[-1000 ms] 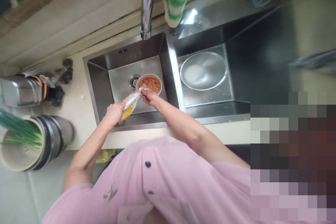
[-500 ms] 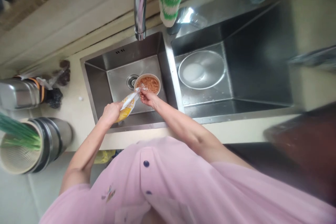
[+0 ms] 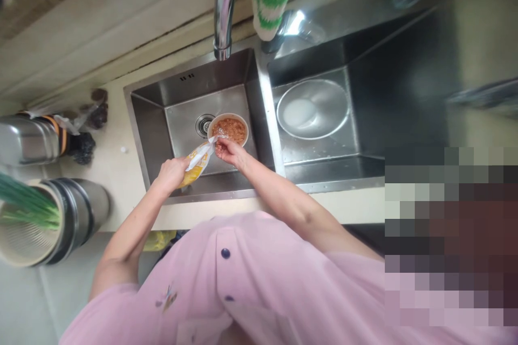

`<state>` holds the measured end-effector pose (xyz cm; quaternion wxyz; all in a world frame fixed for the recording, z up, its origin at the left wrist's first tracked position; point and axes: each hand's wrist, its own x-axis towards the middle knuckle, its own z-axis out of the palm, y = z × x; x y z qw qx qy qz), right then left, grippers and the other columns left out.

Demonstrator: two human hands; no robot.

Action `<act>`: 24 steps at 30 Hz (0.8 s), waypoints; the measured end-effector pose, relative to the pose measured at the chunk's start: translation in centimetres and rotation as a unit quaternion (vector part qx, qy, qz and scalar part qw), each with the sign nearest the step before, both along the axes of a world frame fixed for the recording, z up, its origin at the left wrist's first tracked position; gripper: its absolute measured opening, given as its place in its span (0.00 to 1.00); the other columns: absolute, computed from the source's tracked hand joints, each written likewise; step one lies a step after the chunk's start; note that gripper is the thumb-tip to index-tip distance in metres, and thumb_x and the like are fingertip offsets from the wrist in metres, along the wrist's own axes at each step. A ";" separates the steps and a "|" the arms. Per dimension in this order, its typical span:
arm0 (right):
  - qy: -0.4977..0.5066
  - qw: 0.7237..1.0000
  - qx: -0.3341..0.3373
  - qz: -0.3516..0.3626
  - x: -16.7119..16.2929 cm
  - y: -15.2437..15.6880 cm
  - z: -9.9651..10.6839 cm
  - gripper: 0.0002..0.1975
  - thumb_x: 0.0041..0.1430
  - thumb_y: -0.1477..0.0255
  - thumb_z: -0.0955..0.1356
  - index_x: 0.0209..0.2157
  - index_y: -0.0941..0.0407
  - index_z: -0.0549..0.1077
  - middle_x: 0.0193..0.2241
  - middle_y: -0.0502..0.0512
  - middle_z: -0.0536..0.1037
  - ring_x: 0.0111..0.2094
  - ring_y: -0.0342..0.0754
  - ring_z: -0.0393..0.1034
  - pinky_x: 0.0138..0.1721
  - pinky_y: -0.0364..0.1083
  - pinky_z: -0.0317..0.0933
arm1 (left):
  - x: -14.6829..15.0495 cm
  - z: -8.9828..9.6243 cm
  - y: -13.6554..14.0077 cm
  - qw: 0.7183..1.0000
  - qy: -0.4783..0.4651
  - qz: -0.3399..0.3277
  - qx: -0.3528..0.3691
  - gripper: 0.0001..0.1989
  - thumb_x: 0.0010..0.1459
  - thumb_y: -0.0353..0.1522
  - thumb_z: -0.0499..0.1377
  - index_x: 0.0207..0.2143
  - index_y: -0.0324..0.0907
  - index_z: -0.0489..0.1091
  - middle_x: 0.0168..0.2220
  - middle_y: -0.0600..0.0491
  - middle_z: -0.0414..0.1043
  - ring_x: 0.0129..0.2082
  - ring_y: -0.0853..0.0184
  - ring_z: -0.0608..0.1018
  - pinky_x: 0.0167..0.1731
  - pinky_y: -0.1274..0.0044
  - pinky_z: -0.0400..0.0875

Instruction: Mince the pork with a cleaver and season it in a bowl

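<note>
A white and yellow packet (image 3: pixel 197 164) is tilted toward a bowl (image 3: pixel 246 141) in the left sink basin. My left hand (image 3: pixel 172 172) is closed around the body of the packet. My right hand (image 3: pixel 229 151) pinches the packet's mouth at the bowl's near rim. Inside the bowl is a reddish-brown minced mixture (image 3: pixel 233 128), with a little white powder on its near left part. The bowl rests on the basin floor beside the drain (image 3: pixel 205 125).
A chrome faucet (image 3: pixel 223 38) hangs over the back of the basin, beside a green and white knitted cover (image 3: pixel 270 0). The right basin holds a shiny metal bowl (image 3: pixel 332 118). On the left are a steel container (image 3: pixel 26 140) and a bin (image 3: pixel 81 215) with green stalks.
Both hands keep their hold on the packet at the bowl's rim. The view has shifted slightly, and a pixelated patch now covers the lower right corner.
</note>
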<state>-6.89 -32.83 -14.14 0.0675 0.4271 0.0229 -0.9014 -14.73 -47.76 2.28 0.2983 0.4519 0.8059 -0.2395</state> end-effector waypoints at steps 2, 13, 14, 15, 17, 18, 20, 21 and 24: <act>0.001 1.000 0.003 0.004 0.1 0.0 -0.1 0.07 0.61 0.75 0.67 0.29 0.56 0.66 0.15 0.43 0.64 0.16 0.37 0.57 0.17 0.35 0.58 | 0.0 0.2 0.1 1.000 0.009 -0.003 0.003 0.20 0.56 0.26 0.49 0.49 0.47 0.71 0.41 0.47 0.75 0.37 0.57 0.79 0.34 0.73 0.69; -0.037 0.994 0.052 0.093 1.2 0.8 -0.2 0.08 0.59 0.78 0.68 0.28 0.56 0.66 0.14 0.42 0.63 0.15 0.36 0.55 0.16 0.35 0.56 | -0.4 -0.5 -0.1 0.999 0.009 0.031 0.022 0.20 0.54 0.25 0.50 0.47 0.47 0.72 0.41 0.48 0.77 0.40 0.57 0.78 0.35 0.74 0.69; -0.048 0.992 0.061 0.104 1.6 1.0 -0.3 0.08 0.59 0.79 0.68 0.28 0.57 0.66 0.13 0.42 0.63 0.14 0.36 0.55 0.16 0.35 0.55 | -0.4 -0.8 -0.2 0.999 0.010 0.037 0.021 0.20 0.54 0.25 0.50 0.47 0.47 0.72 0.41 0.47 0.76 0.40 0.57 0.78 0.36 0.74 0.69; -0.060 0.989 0.072 0.114 1.9 1.1 -0.4 0.08 0.58 0.81 0.67 0.28 0.57 0.66 0.13 0.42 0.63 0.14 0.36 0.54 0.16 0.35 0.54 | -0.5 -1.0 -0.3 0.999 0.009 0.044 0.015 0.20 0.55 0.26 0.50 0.46 0.47 0.73 0.42 0.47 0.76 0.40 0.57 0.78 0.36 0.74 0.69; -0.080 0.984 0.097 0.130 2.5 1.1 -0.5 0.09 0.57 0.83 0.67 0.27 0.57 0.66 0.12 0.42 0.62 0.13 0.35 0.53 0.15 0.35 0.52 | -0.6 -1.5 -0.4 0.998 0.004 0.056 0.003 0.18 0.55 0.27 0.51 0.46 0.46 0.73 0.43 0.46 0.76 0.41 0.56 0.78 0.37 0.74 0.69; -0.087 0.981 0.109 0.136 2.7 1.0 -0.4 0.09 0.56 0.84 0.67 0.27 0.57 0.66 0.12 0.42 0.62 0.13 0.35 0.53 0.14 0.35 0.51 | -0.7 -1.7 -0.5 0.998 0.000 0.061 -0.004 0.18 0.55 0.27 0.51 0.46 0.46 0.73 0.42 0.46 0.77 0.41 0.56 0.78 0.38 0.74 0.69; -0.090 0.977 0.133 0.140 2.9 0.8 -0.3 0.10 0.54 0.85 0.68 0.26 0.57 0.66 0.12 0.42 0.63 0.13 0.35 0.53 0.14 0.35 0.50 | -0.7 -1.8 -0.6 0.998 0.000 0.064 0.002 0.19 0.55 0.26 0.51 0.46 0.46 0.73 0.42 0.46 0.77 0.42 0.56 0.78 0.38 0.74 0.70; -0.088 0.976 0.143 0.139 3.0 0.6 -0.2 0.10 0.53 0.85 0.69 0.26 0.57 0.67 0.12 0.42 0.63 0.13 0.36 0.53 0.14 0.35 0.50 | -0.6 -1.7 -0.6 0.998 0.002 0.065 0.013 0.20 0.55 0.26 0.51 0.47 0.47 0.73 0.42 0.47 0.77 0.42 0.57 0.78 0.39 0.74 0.70; -0.084 0.973 0.170 0.133 3.1 0.4 -0.2 0.09 0.51 0.84 0.69 0.26 0.57 0.68 0.12 0.43 0.64 0.13 0.36 0.54 0.14 0.36 0.50 | -0.6 -1.5 -0.7 0.997 0.007 0.068 0.025 0.21 0.54 0.26 0.51 0.48 0.48 0.73 0.42 0.47 0.77 0.42 0.56 0.78 0.39 0.74 0.70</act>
